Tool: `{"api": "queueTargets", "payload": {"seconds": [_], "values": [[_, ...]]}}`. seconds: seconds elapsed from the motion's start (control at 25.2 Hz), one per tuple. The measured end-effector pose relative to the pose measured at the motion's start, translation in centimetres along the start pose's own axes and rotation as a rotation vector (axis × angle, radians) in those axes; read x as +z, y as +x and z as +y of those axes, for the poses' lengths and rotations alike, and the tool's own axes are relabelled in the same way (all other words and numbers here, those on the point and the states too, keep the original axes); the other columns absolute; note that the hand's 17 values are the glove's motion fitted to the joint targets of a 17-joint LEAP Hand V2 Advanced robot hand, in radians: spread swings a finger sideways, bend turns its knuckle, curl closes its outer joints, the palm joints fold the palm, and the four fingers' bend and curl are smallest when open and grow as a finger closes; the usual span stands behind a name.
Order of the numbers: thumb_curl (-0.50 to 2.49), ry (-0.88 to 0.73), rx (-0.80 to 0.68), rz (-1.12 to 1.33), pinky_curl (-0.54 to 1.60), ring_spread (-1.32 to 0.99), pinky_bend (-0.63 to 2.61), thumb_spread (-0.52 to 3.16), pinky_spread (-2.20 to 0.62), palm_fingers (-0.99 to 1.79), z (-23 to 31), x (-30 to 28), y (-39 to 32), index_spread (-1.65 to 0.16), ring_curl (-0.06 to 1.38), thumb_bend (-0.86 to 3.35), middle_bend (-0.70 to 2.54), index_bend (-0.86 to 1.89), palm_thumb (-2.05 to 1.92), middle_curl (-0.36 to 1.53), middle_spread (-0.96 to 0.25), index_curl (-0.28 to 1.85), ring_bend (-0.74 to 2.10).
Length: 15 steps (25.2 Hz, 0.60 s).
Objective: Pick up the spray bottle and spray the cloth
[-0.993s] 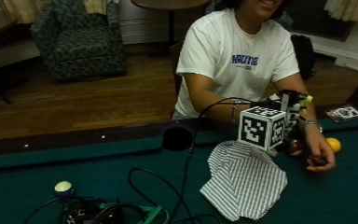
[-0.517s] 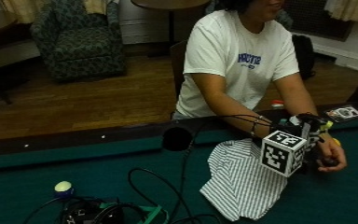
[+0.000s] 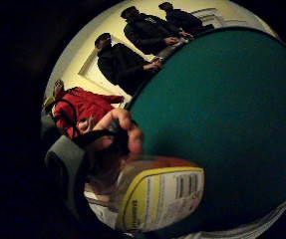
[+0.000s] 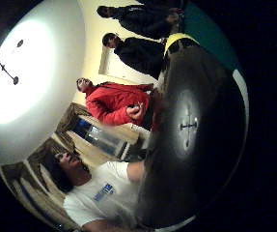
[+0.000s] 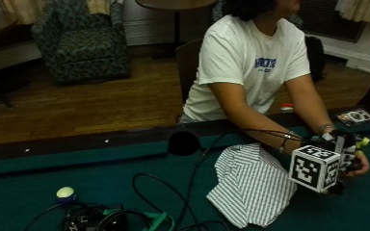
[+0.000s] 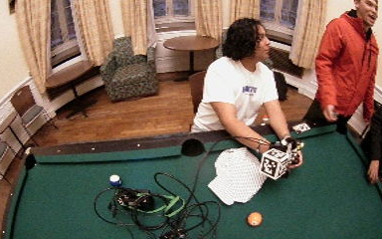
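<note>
One grip, one bottle

Curled fingers (image 3: 117, 130) of the gloved right hand (image 5: 347, 155) close the grip around the spray bottle (image 3: 157, 198), held just beside the striped cloth (image 5: 252, 185). That cloth lies crumpled on the green table (image 5: 76, 173).

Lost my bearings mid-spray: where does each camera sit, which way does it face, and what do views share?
Outside view: across the table, facing the person; shows torso, forearms, right hand beside the striped cloth.
Wide outside view: higher, farther back, over the whole table; shows the upper body.
Little finger side palm view: on the palm, facing the spray bottle and table; one strapped finger shows.
Thumb side palm view: on the palm, facing ceiling and the person's white shirt.
Shared: both outside views show cloth beside hand.
</note>
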<state>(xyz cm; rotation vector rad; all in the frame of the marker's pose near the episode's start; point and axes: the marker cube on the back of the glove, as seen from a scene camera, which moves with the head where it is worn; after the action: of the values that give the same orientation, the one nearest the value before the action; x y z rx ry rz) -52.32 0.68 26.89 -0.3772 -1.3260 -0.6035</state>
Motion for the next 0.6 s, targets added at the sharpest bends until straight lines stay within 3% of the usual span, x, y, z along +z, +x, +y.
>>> {"api": "queueTargets", "payload": {"seconds": [0.6], "values": [[0.88,0.03,0.04,-0.097,0.45,-0.22,0.53,0.4,-0.32,1.38,-0.4,-0.8,1.3,-0.23,0.52,-0.03,0.72,0.43,0.94,0.59,-0.19,0.64,0.8]]}}
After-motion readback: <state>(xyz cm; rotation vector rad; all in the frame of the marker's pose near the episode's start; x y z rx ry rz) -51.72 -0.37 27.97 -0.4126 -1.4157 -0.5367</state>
